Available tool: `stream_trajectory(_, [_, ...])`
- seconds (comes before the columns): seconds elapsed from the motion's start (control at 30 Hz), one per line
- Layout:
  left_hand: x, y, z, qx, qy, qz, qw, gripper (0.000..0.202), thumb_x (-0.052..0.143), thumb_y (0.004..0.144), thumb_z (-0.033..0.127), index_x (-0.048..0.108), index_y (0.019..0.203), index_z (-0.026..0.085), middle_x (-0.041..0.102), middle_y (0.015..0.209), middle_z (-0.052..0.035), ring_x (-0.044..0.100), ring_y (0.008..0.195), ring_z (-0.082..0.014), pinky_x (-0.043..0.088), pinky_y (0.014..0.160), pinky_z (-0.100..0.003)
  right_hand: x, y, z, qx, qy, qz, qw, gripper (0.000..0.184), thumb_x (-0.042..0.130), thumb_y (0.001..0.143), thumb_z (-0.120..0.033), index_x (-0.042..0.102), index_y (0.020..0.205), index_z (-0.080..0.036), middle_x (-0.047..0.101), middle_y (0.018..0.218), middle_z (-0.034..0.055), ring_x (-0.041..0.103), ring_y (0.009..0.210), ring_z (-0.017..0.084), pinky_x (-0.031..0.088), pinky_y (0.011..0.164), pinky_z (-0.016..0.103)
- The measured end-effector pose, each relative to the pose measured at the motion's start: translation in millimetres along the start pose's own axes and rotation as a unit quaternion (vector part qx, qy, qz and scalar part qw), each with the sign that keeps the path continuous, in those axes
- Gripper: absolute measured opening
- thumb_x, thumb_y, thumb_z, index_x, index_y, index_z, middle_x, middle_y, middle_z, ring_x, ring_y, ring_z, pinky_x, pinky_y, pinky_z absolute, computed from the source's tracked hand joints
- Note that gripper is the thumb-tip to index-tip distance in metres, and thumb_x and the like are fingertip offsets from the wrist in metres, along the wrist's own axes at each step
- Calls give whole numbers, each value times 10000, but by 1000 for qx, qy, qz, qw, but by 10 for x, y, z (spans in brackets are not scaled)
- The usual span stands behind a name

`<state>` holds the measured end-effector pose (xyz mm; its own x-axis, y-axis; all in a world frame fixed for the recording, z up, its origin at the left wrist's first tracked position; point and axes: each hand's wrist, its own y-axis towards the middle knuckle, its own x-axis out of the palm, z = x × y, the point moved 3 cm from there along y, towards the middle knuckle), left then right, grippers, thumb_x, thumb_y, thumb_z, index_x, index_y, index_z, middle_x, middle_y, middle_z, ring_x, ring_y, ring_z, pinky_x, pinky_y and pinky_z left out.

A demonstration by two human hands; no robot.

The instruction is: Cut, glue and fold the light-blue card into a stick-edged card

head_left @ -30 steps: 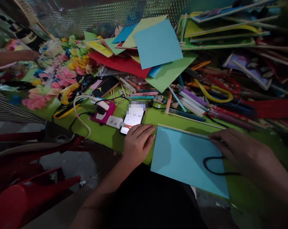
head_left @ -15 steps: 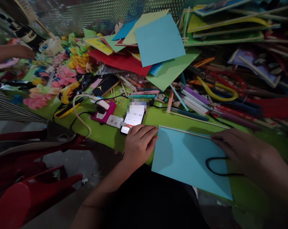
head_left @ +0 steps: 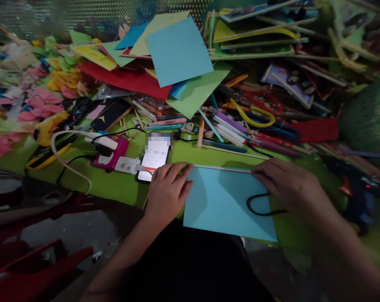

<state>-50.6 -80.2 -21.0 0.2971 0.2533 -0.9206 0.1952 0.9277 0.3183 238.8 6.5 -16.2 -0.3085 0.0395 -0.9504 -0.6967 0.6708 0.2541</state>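
A light blue sheet of paper [head_left: 224, 205] lies on the green table in front of me. Along its far edge runs a thin pale stick [head_left: 223, 168]. My left hand [head_left: 169, 191] is closed at the stick's left end, its fingertips at the paper's corner. At the other end, my right hand [head_left: 287, 184] pinches the stick near the far right corner. A black cord loop [head_left: 255, 205] hangs by the right hand, over the paper. Parts of both stick ends are hidden under the fingers.
A lit phone [head_left: 155, 155] and a pink power adapter [head_left: 112, 153] lie left of the paper. Behind are pens [head_left: 229, 123], yellow-handled scissors [head_left: 252, 115] and stacked coloured paper [head_left: 180, 54]. A dark glue gun [head_left: 360, 193] sits at right; paper petals [head_left: 45, 98] lie far left.
The view has swung to the right, bringing the glue gun into sight and dropping the other person's arm at left. Both hands keep their places at the stick's ends.
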Motion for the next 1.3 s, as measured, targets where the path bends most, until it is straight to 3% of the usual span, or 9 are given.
stream_trajectory(0.4, [13,11,-18,24,2,11,1000,370,628,1018,272,670,1373,175,747,1293,-84,602,1120,-306,488,967,-481,-63,31,1,49,-1,5,999,172,531,1053,-222,689,1000,-181,733,957,86,696,839,221,500,735,330])
stream_trajectory(0.57, [23,10,-30,19,-3,7,1000,412,630,1015,290,646,1423,236,744,1300,-78,610,1142,-321,491,975,-497,-68,8,21,63,19,-3,998,208,525,1044,-213,729,1023,-181,750,997,98,710,878,232,529,767,355])
stream_trajectory(0.7, [29,9,-40,26,1,6,1000,396,629,1017,291,659,1400,194,741,1306,-88,608,1140,-322,488,979,-495,-56,-21,51,79,23,-2,997,206,529,1043,-211,731,1014,-182,759,979,88,718,860,222,529,751,344])
stream_trajectory(0.83, [23,18,-35,31,0,7,999,372,625,1021,276,671,1372,163,742,1300,-92,612,1129,-317,483,978,-484,-66,-28,42,62,1,7,998,191,544,1038,-192,729,995,-177,770,964,76,720,838,214,504,728,330])
stream_trajectory(1.13, [41,0,-51,24,0,3,1000,397,635,1015,279,648,1405,204,735,1321,-77,618,1140,-315,489,989,-493,-106,-3,-29,29,-57,13,998,233,556,1020,-188,776,943,-185,777,901,80,687,749,207,443,681,343])
stream_trajectory(1.3, [37,0,-51,24,5,-1,1000,395,624,1021,289,649,1405,200,739,1311,-84,614,1130,-320,488,983,-497,-168,15,-142,14,-116,-20,993,269,510,982,-89,755,914,-179,765,854,77,665,703,202,419,664,343])
